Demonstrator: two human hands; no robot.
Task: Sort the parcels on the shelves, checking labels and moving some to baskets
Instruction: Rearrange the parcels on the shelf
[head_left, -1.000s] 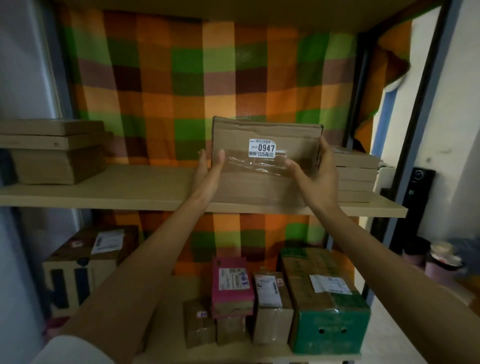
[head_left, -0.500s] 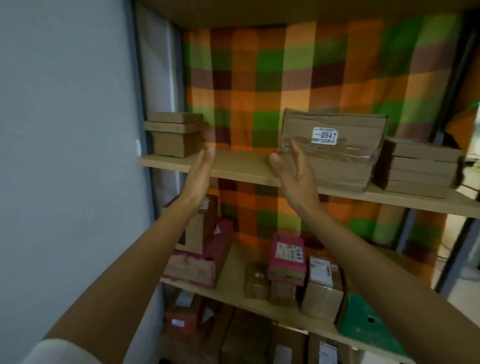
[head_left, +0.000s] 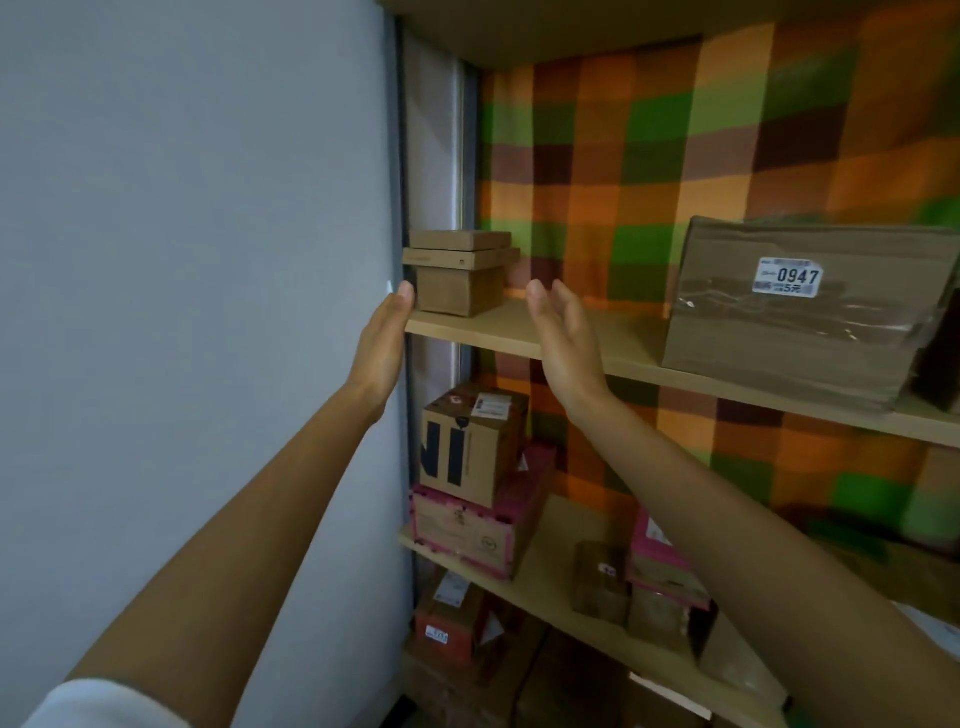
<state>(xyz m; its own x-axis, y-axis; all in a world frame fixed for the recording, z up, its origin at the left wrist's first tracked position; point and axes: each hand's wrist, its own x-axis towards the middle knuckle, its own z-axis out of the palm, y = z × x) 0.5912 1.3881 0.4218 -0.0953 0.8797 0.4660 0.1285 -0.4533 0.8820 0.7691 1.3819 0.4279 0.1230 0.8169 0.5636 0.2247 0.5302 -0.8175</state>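
Fingers of the left hand (head_left: 382, 343) and right hand (head_left: 566, 343) are straight and hold nothing, flanking the box stack (head_left: 460, 275) on the shelf (head_left: 519, 338). Left fingertips are just beside it; the right ones are apart. The parcel (head_left: 800, 332) labelled 0947 stands further right.

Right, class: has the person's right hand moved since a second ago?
Yes. The right hand has let go of the 0947 parcel and moved left along the shelf, toward the small stacked boxes.

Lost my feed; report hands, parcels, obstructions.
Left hand and right hand open, either side of small box stack. Parcel 0947 on shelf, untouched. No obstruction.
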